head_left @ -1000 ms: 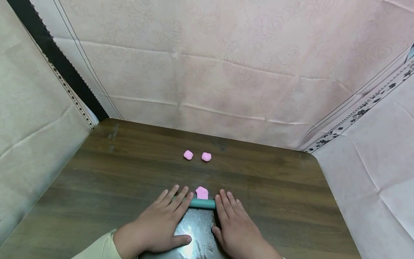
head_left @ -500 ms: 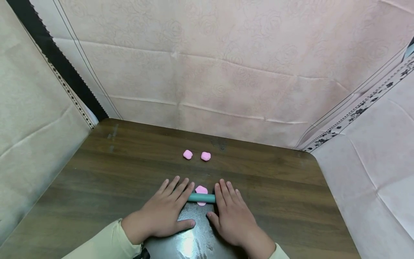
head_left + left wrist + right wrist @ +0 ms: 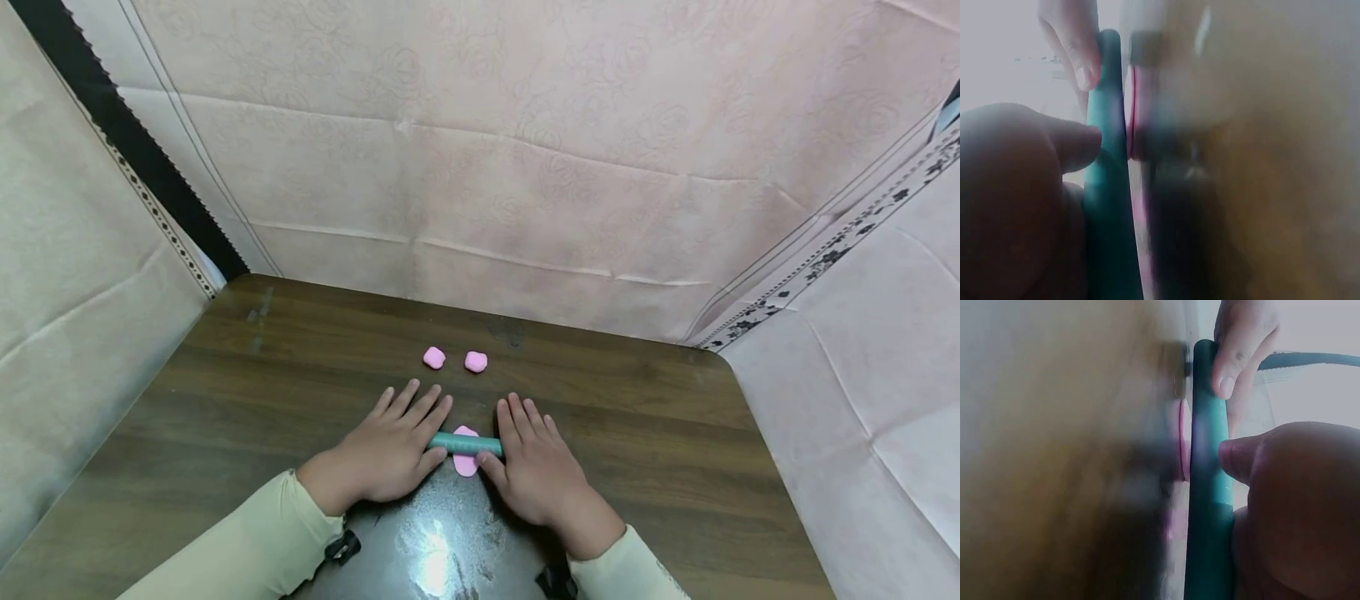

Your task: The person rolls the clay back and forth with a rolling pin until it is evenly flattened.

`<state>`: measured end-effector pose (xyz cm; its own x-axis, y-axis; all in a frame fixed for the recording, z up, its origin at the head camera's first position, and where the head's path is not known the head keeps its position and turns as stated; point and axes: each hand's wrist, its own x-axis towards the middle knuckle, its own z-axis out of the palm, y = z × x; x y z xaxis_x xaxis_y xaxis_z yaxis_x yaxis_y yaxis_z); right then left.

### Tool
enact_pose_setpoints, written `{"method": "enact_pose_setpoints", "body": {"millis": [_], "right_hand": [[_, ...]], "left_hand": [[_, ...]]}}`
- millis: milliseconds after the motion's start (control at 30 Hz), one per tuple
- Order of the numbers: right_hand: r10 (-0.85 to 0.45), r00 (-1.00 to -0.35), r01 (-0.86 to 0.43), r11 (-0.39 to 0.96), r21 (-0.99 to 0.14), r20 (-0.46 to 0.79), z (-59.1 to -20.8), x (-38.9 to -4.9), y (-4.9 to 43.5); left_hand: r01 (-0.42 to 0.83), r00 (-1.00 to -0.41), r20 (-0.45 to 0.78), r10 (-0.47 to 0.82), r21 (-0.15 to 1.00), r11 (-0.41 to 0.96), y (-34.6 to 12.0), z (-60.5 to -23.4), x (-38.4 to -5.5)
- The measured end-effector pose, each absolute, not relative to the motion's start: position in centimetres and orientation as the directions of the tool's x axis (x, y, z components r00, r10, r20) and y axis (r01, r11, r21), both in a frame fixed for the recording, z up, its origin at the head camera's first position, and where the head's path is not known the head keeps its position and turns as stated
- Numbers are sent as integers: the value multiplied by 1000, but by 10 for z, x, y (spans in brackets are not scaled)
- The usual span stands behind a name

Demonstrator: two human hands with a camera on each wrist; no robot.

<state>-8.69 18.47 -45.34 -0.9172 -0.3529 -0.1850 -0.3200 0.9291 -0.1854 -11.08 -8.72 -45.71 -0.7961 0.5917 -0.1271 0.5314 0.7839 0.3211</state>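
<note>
A green rolling pin (image 3: 468,444) lies crosswise over a flattened piece of pink dough (image 3: 466,466), whose far and near edges show on either side of it. My left hand (image 3: 393,446) rests on the pin's left end with fingers straight and spread. On the right end lies my right hand (image 3: 536,467), palm down, fingers extended. Both thumbs point inward beside the pin; in the left wrist view the left thumb (image 3: 1079,144) touches its side, and in the right wrist view so does the right thumb (image 3: 1241,456). The pin's ends are hidden under the hands in the head view.
Two small pink dough lumps (image 3: 433,358) sit side by side farther back on the dark wooden table (image 3: 637,400). Pale patterned cloth (image 3: 480,167) hangs behind the table and along both sides. A shiny, smeared patch (image 3: 435,550) lies between the forearms.
Both hands have moved forward, rolling the pin from the dough's near edge onto its middle. More dough now shows on the near side, and it looks longer. The two lumps have stayed put.
</note>
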Motion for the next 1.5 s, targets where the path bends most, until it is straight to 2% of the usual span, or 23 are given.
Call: {"method": "enact_pose_setpoints", "body": {"millis": [367, 833, 1500], "right_hand": [[-307, -928, -262, 941, -217, -212, -453, -118, 185], [-267, -938, -216, 949, -227, -222, -460, -159, 186], [-247, -922, -184, 957, -225, -297, -452, -182, 180]], "left_hand": [[512, -817, -85, 570, 347, 786, -82, -456, -142], [444, -874, -69, 481, 289, 848, -75, -458, -176], [415, -885, -119, 449, 234, 879, -70, -461, -199]]}}
